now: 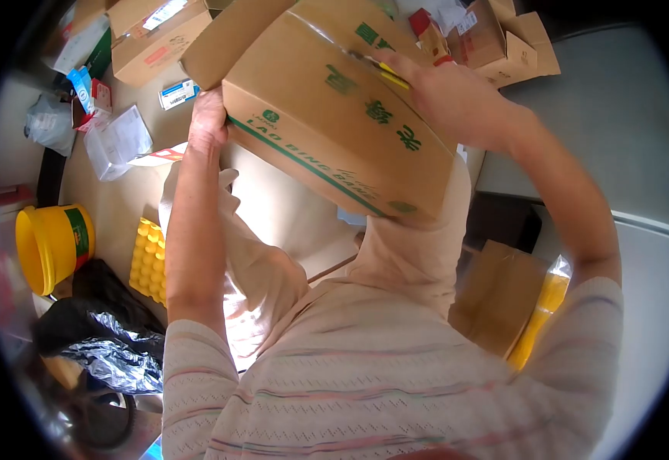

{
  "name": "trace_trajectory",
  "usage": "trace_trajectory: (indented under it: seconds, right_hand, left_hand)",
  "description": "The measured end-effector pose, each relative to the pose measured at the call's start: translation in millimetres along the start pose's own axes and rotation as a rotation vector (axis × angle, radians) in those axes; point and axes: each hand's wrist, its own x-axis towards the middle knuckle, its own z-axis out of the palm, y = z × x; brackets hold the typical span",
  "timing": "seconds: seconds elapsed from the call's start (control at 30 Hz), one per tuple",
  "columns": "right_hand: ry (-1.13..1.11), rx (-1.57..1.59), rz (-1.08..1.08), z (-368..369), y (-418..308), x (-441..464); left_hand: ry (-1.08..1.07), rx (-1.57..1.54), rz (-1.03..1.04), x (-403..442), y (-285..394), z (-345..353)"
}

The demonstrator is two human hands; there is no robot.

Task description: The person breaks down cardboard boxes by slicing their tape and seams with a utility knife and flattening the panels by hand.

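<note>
A large brown cardboard box [296, 100] with green printing rests tilted on my right thigh, one flap [231, 46] standing out at its upper left. My left hand [209, 119] grips the box's left corner by that flap, its fingers partly hidden behind the cardboard. In my right hand [446, 96] is a yellow utility knife [390, 74], fingers wrapped round it. Its tip meets the shiny taped seam along the box's upper face. Whether the blade has gone through the tape I cannot tell.
More cardboard boxes lie at the back left [158, 46] and back right [495, 46]. To my left are a yellow bucket [35, 245], a yellow egg tray [148, 257] and a black plastic bag [89, 314]. Another box [499, 295] stands by my right side.
</note>
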Motion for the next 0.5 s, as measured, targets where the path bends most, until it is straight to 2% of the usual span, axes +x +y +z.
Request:
trace_trajectory:
  seconds: [0.1, 0.3, 0.5]
  right_hand:
    - [-0.011, 0.029, 0.048, 12.8, 3.8, -14.6]
    - [0.031, 0.012, -0.005, 26.7, 11.3, -39.4]
    - [-0.032, -0.106, 0.066, 42.3, 16.6, -55.7]
  left_hand:
    - [0.02, -0.02, 0.013, -0.1, -2.0, -2.0]
    - [-0.021, -0.039, 0.039, 10.1, -11.5, -14.3]
    - [-0.066, -0.075, 0.019, 20.5, -17.8, -26.1]
